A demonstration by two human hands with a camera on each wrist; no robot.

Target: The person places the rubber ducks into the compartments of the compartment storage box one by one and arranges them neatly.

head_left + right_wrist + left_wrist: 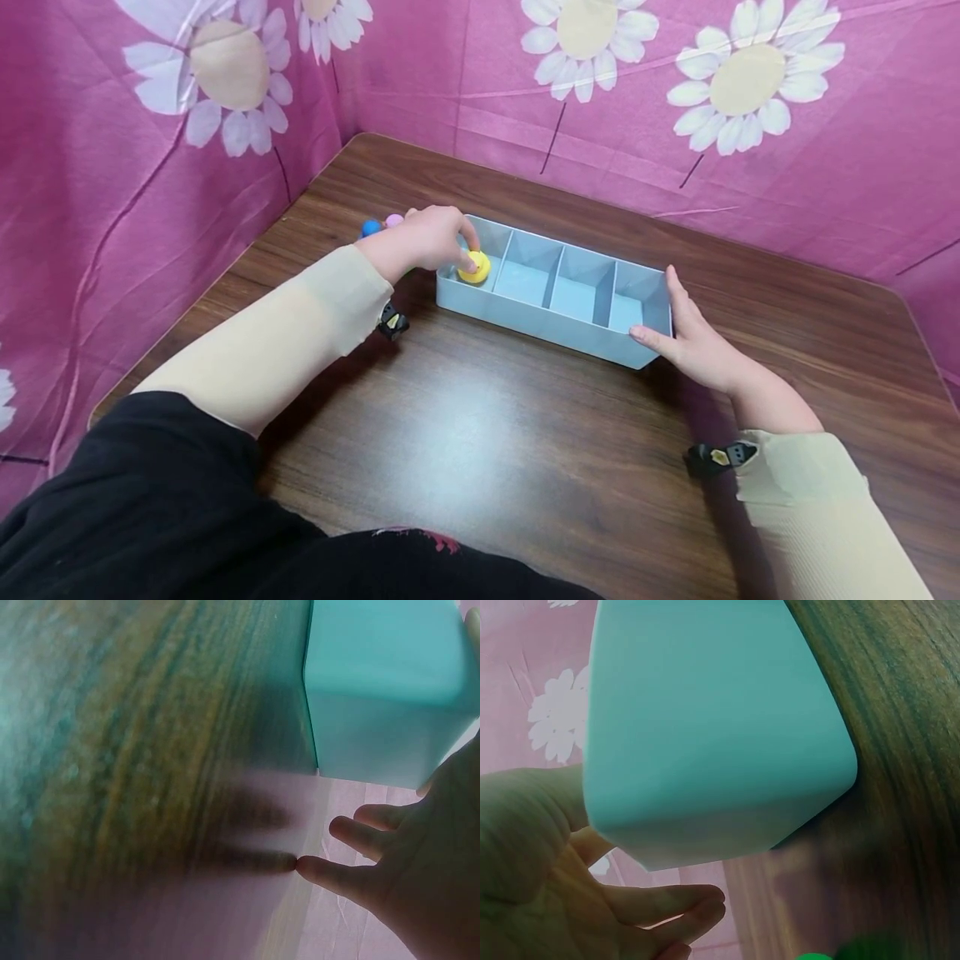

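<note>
A light blue divided box (540, 327) stands on the table, its compartments side by side. At its left end my left hand (431, 239) reaches over the rim and pinches a small round yellow toy (474, 268) inside the leftmost compartment; the toy's exact kind is unclear. In the left wrist view, the other fingers (671, 906) stay outside the box's end wall (720, 727). My right hand (701, 342) grips the box's right end between thumb and forefinger, the thumb over the front rim. Its remaining fingers (360, 836) spread apart beside the end wall in the right wrist view.
Behind my left wrist lie a blue ball (371, 227) and a pink ball (393, 220), partly hidden. A green thing (814, 957) shows at the left wrist view's bottom edge. The wooden table (465, 433) is bordered by pink flowered cloth (465, 108).
</note>
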